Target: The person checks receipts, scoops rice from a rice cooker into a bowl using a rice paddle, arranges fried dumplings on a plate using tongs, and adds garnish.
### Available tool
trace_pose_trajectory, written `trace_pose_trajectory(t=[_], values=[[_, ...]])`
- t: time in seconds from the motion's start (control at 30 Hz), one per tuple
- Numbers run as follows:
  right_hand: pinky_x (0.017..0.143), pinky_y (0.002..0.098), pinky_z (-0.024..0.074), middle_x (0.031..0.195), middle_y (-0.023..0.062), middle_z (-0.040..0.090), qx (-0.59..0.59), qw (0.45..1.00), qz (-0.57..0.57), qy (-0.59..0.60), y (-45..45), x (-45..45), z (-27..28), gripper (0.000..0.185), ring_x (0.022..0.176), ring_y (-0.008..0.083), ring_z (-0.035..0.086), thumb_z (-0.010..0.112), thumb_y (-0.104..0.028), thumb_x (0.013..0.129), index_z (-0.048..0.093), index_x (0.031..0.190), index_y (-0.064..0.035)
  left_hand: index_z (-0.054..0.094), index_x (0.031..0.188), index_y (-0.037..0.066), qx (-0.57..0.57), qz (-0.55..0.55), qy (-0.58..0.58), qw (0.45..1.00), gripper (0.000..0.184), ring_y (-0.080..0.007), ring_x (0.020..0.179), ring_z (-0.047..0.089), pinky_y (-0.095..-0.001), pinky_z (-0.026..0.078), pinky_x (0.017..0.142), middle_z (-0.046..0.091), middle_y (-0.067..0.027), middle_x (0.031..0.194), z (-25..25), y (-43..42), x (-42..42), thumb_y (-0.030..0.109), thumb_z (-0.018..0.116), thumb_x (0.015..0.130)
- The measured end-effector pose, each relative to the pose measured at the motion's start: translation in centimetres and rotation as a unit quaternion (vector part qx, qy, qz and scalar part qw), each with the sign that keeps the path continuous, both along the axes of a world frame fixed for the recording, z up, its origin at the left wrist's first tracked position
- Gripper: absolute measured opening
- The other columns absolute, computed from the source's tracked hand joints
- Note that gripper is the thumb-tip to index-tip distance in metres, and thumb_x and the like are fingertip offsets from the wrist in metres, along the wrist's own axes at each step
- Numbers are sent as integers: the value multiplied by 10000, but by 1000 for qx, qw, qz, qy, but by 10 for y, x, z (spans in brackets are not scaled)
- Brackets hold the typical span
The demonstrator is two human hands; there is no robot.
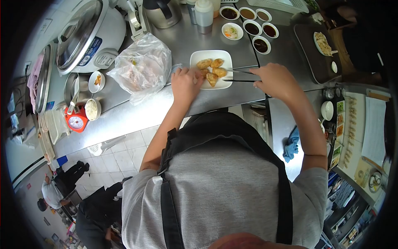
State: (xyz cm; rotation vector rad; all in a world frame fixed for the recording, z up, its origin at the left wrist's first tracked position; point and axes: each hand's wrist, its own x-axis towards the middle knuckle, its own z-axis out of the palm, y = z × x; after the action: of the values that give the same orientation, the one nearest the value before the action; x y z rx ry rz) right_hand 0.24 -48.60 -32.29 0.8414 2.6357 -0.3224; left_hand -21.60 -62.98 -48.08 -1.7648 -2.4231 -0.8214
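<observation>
Fried dumplings (pixel 219 72) on white plate (pixel 227 57), atop steel counter (pixel 211 98). R hand (pixel 275 79) closed round tongs (pixel 241 81) w/ tips apart, at plate's R side, nr dumplings. L hand (pixel 187 85) at plate's L edge, close by dumplings; can't tell if gripping. Plastic bag (pixel 143 66) just L of L hand; sauce bowls (pixel 261 45) beyond plate, to R.

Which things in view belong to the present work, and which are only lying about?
In use:
white rounded-square plate
golden-brown fried pieces
thin metal tongs, in the right hand

Apparently lying about:
orange-red dial scale
crumpled blue cloth
large white rice cooker
</observation>
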Motion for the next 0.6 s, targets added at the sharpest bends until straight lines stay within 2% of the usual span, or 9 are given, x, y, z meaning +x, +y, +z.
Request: trace_pose_trajectory(t=[0.2,0.3,0.4,0.6], values=[[747,429,490,817,185,667,-44,993,-102,47,-6,8,16,380,807,345,640,635,-241,835,629,1180,-81,723,666,141,-45,2,2,999,256,-224,696,545,-367,377,654,594,-24,630,7,-7,15,391,747,717],[743,430,483,824,203,655,-51,991,-112,54,-10,12,9,372,790,360,631,623,-253,852,626,1177,-72,726,669,137,-78,7,-2,997,305,-231,714,559,-373,373,673,625,-40,643,7,-5,25,440,747,701],[745,432,483,843,204,653,-58,992,-87,64,-14,23,-12,362,789,362,629,625,-244,851,629,1174,-81,721,668,140,-82,6,6,997,295,-238,713,569,-379,369,685,642,-46,663,1,1,29,433,755,685],[751,438,484,875,187,659,-88,989,-113,40,-25,21,-17,340,821,361,626,628,-228,843,638,1166,-123,700,705,154,-45,6,-4,999,221,-237,709,559,-380,364,686,624,-37,655,-6,5,29,364,758,672]])
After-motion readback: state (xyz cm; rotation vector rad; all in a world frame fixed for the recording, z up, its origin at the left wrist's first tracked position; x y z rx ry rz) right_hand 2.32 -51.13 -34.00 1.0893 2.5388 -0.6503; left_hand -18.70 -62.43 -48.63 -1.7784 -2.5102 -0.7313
